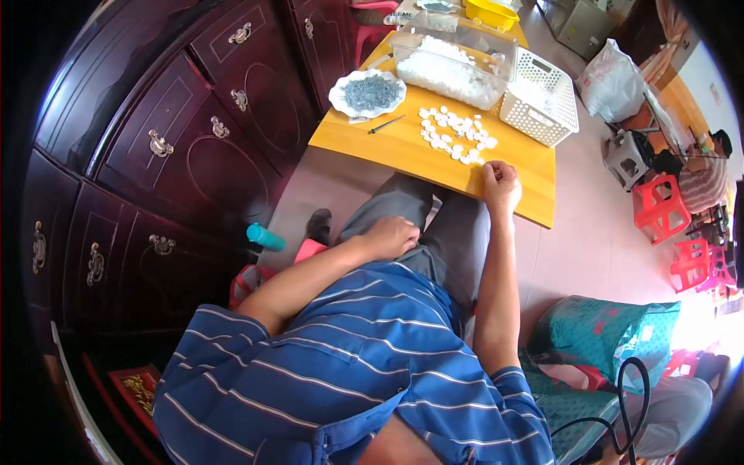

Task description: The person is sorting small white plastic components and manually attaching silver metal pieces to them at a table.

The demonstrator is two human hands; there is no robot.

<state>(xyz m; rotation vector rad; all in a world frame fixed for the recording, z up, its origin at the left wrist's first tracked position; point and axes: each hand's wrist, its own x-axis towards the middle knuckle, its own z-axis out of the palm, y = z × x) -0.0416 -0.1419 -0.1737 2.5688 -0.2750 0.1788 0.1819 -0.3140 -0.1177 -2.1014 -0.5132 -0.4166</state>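
Note:
On the yellow table, small round white pieces [445, 141] lie scattered in a loose ring. My right hand [502, 184] is at the table's near edge, just beside the nearest pieces. Its fingers are curled together; whatever they may hold is too small to make out. My left hand [394, 235] rests on my lap with its fingers curled in, and its palm is hidden. Beyond the pieces, a scalloped white plate [338, 101] holds a heap of small grey-blue parts [373, 93]. A thin pointed tool [386, 124] lies in front of the plate.
A clear plastic bin [496, 76] of white pieces and a white perforated basket [535, 124] stand on the table [527, 178]. Dark drawers [155, 147] line the left. A teal bottle [265, 236] is by my left leg. At right are red stools [660, 209], a teal bag [601, 337] and a seated person.

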